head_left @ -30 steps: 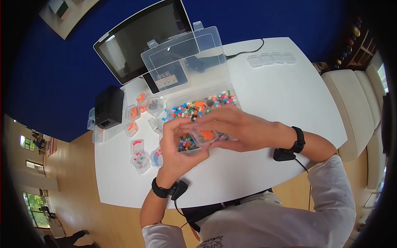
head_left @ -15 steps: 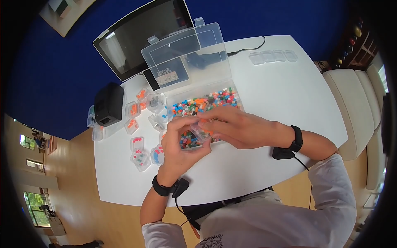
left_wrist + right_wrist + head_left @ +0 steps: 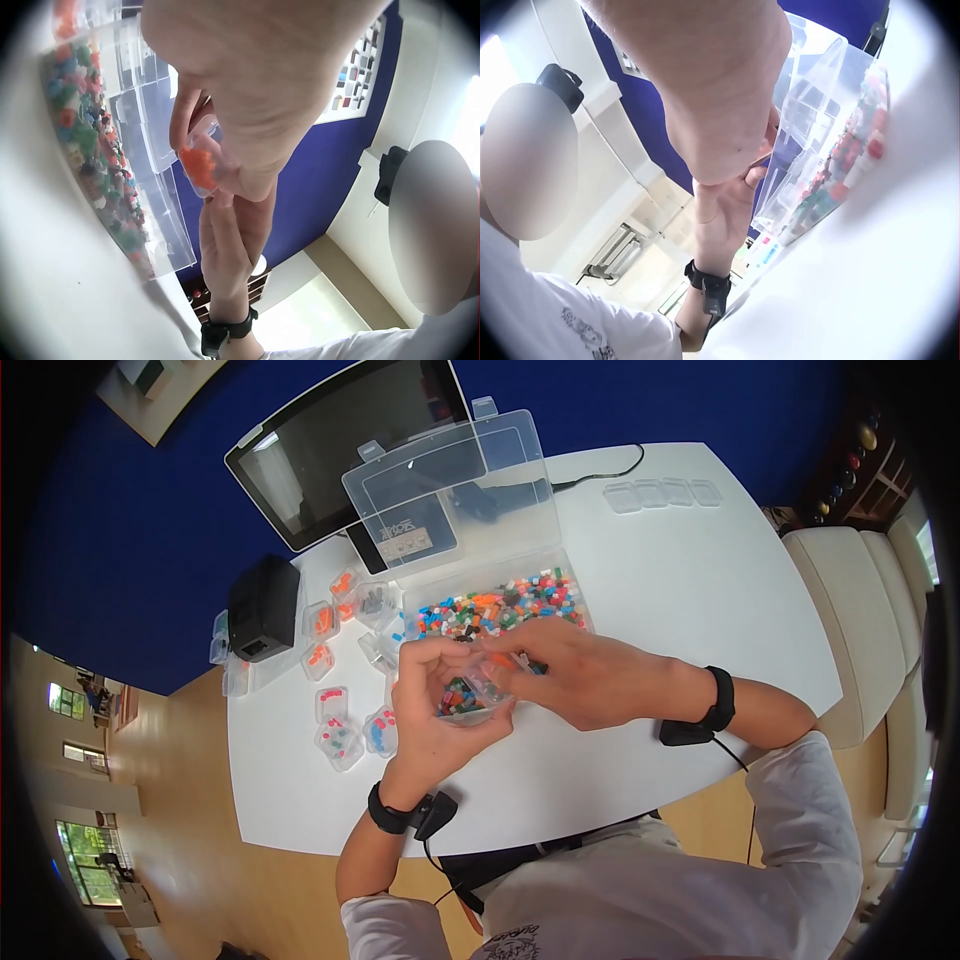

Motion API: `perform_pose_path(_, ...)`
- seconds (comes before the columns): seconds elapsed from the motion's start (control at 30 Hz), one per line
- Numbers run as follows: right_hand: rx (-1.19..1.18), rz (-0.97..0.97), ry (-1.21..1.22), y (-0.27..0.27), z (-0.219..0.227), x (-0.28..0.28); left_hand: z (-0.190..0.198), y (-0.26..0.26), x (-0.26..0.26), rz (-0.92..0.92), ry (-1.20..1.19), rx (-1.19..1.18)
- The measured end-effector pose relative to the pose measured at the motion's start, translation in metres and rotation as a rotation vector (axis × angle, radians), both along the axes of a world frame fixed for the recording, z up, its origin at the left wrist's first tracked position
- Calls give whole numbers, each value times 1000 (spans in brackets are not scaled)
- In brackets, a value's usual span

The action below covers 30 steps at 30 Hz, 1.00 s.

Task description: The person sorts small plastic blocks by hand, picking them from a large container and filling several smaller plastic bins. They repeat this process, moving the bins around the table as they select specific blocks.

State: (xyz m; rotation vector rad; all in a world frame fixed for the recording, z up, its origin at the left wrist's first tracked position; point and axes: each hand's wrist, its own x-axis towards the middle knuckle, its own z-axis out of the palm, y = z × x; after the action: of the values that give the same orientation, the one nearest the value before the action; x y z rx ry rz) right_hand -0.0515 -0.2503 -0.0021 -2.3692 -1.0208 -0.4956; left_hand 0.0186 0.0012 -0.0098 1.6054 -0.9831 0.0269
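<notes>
A small clear plastic box (image 3: pixel 209 132) with orange pieces inside is held between the two hands, over the near part of a large clear bin (image 3: pixel 480 572). My left hand (image 3: pixel 430 710) grips the box from the left, its thumb at the near side and fingers at the far side. From the right, my right hand (image 3: pixel 590 675) bends its fingers over the box, pinching at its edge and hiding much of it in the head view. Mixed small coloured pieces (image 3: pixel 500 608) fill the bin, whose hinged lid (image 3: pixel 440 485) stands up behind.
Left of the bin, several small clear boxes (image 3: pixel 333 703) hold orange, pink, blue or grey pieces. A black device (image 3: pixel 263 610) stands at the left edge, a dark screen (image 3: pixel 350 455) at the back. Small clear lids (image 3: pixel 650 493) lie in a row at the far right.
My right hand's fingers have curled in more tightly over the small box, and the box has tipped, showing less of its orange pieces. My left hand stays nearly in place.
</notes>
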Motion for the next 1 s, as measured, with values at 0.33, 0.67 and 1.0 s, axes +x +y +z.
perform_pose_path(0.33, -100, 30, -45, 1, 9, -3, 7, 2, -1, -63, 78, 72)
perform_pose_path(0.67, -122, 43, 21, 0, 7, -3, 8, 5, 6, -122, 142, 125)
perform_pose_path(1.0, 266, 68, 329, -3, 15, 2, 9, 3, 6, -156, 334, -83)
